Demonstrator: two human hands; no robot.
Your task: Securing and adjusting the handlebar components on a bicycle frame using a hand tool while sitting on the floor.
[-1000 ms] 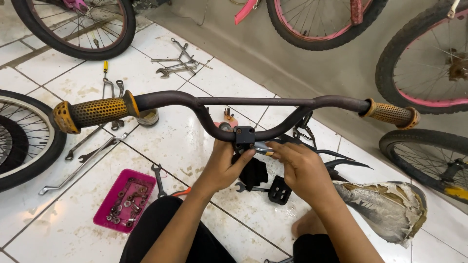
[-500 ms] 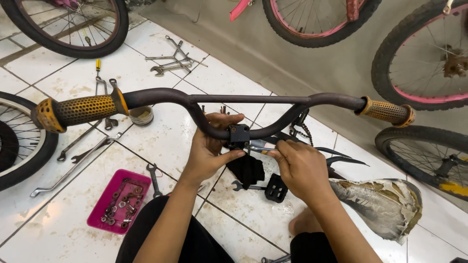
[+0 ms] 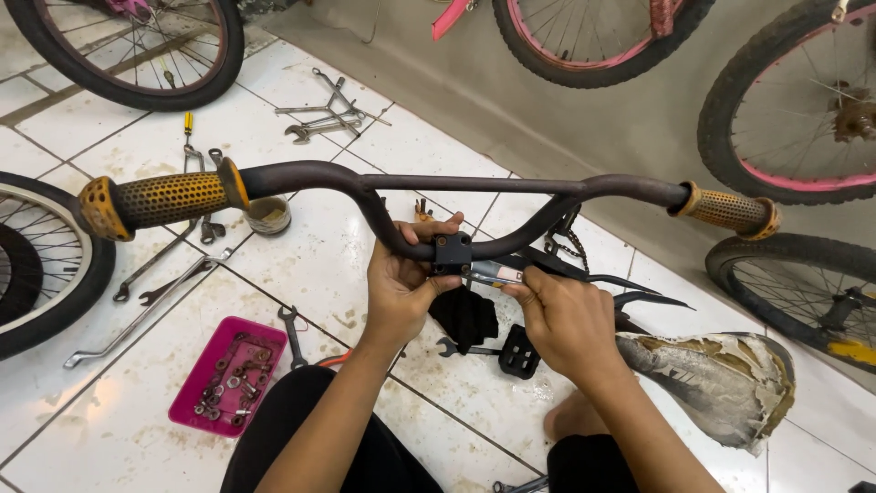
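Inspecting: a bicycle handlebar held crosswise over a tiled floor, seen from above.
Left hand: fingers wrapped around the black stem clamp at the bar's centre dip, thumb pressed to its underside.
Right hand: at 4 o'clock from the clamp, fingers pinching a small silver tool whose tip meets the clamp's side.
Clamp state: seated on the bar; whether its bolt is tight cannot be told.
Progress, judged: bar and clamp are mated, fastening looks underway, mounting to a frame not done.
Grips: yellow grip at 9 o'clock, second grip at 3 o'clock, both fitted.
Surroundings: pink parts tray at 7 o'clock, loose wrenches at 11 o'clock, torn saddle at 4 o'clock.
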